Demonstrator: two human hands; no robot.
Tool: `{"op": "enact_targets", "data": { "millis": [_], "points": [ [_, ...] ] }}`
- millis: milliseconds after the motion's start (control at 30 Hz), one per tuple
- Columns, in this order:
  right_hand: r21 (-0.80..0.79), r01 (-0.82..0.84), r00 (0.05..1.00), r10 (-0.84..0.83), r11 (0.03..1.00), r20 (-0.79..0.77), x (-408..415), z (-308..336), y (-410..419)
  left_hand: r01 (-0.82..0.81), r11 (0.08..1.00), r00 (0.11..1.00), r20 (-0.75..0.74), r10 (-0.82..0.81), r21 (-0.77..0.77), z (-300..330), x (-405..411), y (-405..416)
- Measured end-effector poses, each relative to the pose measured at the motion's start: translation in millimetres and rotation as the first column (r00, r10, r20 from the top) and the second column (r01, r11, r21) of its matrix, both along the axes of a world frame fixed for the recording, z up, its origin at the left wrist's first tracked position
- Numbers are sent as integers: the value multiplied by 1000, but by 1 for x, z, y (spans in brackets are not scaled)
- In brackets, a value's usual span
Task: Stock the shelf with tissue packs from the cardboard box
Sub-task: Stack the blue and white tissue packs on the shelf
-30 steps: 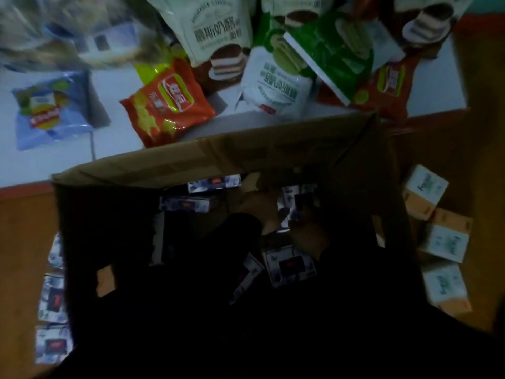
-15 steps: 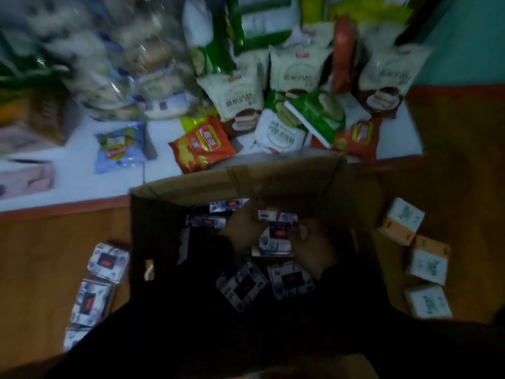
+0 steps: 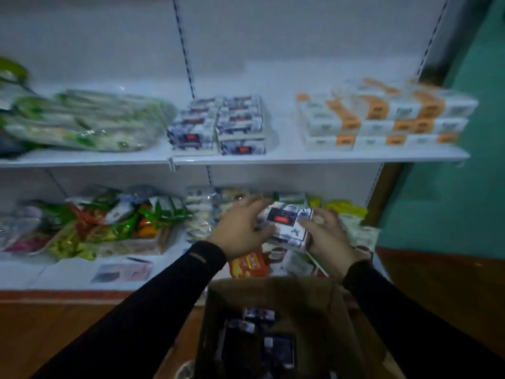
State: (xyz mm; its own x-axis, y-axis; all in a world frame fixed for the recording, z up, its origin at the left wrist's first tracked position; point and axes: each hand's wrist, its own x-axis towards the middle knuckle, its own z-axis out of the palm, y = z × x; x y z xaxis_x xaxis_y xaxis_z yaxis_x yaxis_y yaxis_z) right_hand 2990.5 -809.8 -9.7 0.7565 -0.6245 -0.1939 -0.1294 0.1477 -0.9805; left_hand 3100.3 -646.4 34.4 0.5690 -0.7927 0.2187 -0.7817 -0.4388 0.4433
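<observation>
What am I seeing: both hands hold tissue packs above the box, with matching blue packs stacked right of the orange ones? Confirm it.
Not quite. The head view shows the blue stacks left of the orange packs. Both the left hand and right hand do hold tissue packs above the box.

Both hands, the left hand and right hand, have risen out of the cardboard box. They now hold a small stack of tissue packs in front of the lower shelf.
</observation>
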Motion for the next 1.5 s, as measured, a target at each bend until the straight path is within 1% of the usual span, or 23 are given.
{"op": "enact_targets", "data": {
  "millis": [67, 167, 200, 267, 367, 467, 533, 567, 600, 633, 667, 700, 767, 833, 900, 933, 1000, 1067, 1100, 1167, 1267, 1433, 1500],
  "points": [
    [-12, -10, 997, 11, 1000, 73, 9, 46, 10, 59, 998, 987, 150, -64, 35, 33, -2, 9],
    [18, -81, 985, 77, 997, 155, 23, 100, 17, 106, 991, 925, 357, -126, 75, 63, 2, 16],
    [34, -104, 979, 97, 994, 179, 30, 113, 17, 100, 993, 909, 402, -114, 56, 70, 5, 17],
    [52, -123, 976, 111, 991, 188, 41, 133, 19, 97, 995, 880, 471, -67, -40, 82, 12, 17],
    [20, -155, 972, 149, 988, 184, 56, 160, 14, 94, 987, 856, 516, -14, -131, 103, 28, 13],
    [-95, -172, 966, 187, 981, 179, 70, 186, -2, 87, 980, 840, 543, 23, -176, 127, 55, 5],
    [-294, -142, 978, 180, 945, 106, 81, 196, -21, 41, 982, 839, 540, 67, -184, 144, 81, 0],
    [-435, -115, 986, 155, 893, 58, 88, 198, -33, 8, 983, 839, 536, 94, -185, 150, 97, -2],
    [-588, -82, 994, 109, 805, 10, 95, 198, -47, -33, 982, 840, 528, 127, -184, 155, 115, -4],
    [-720, -56, 998, 53, 692, -27, 102, 198, -61, -84, 981, 840, 517, 164, -174, 159, 135, -7],
    [-812, -51, 998, 3, 582, -61, 111, 196, -75, -137, 978, 839, 506, 199, -157, 161, 156, -9],
    [-865, -74, 994, -29, 497, -102, 118, 194, -89, -183, 973, 839, 494, 229, -139, 163, 176, -12],
    [-910, -182, 973, -67, 373, -222, 135, 188, -114, -256, 961, 837, 473, 273, -102, 166, 216, -20],
    [-918, -281, 939, -117, 279, -323, 152, 181, -134, -323, 945, 836, 453, 311, -52, 168, 250, -29],
    [-905, -363, 893, -196, 220, -406, 163, 175, -146, -375, 927, 828, 442, 345, -20, 167, 277, -40],
    [-889, -403, 865, -226, 216, -447, 167, 173, -150, -409, 913, 818, 444, 365, 2, 166, 286, -44],
    [-846, -469, 816, -244, 253, -524, 173, 169, -154, -468, 877, 823, 417, 386, 112, 160, 300, -51],
    [-809, -517, 778, -241, 279, -580, 175, 167, -156, -467, 857, 862, 326, 388, 217, 153, 307, -54],
    [-801, -528, 769, -242, 281, -592, 176, 167, -156, -453, 860, 878, 282, 386, 234, 151, 308, -54],
    [-801, -529, 764, -254, 279, -593, 177, 166, -157, -431, 870, 895, 238, 378, 240, 152, 305, -57],
    [-800, -539, 758, -261, 264, -597, 177, 165, -156, -387, 874, 911, 268, 314, 293, 156, 293, -63],
    [-792, -549, 750, -261, 265, -608, 176, 165, -155, -354, 904, 927, 217, 306, 240, 153, 295, -67],
    [-788, -550, 750, -252, 278, -612, 176, 166, -154, -354, 908, 925, 227, 305, 225, 152, 296, -70]
  ]
}}
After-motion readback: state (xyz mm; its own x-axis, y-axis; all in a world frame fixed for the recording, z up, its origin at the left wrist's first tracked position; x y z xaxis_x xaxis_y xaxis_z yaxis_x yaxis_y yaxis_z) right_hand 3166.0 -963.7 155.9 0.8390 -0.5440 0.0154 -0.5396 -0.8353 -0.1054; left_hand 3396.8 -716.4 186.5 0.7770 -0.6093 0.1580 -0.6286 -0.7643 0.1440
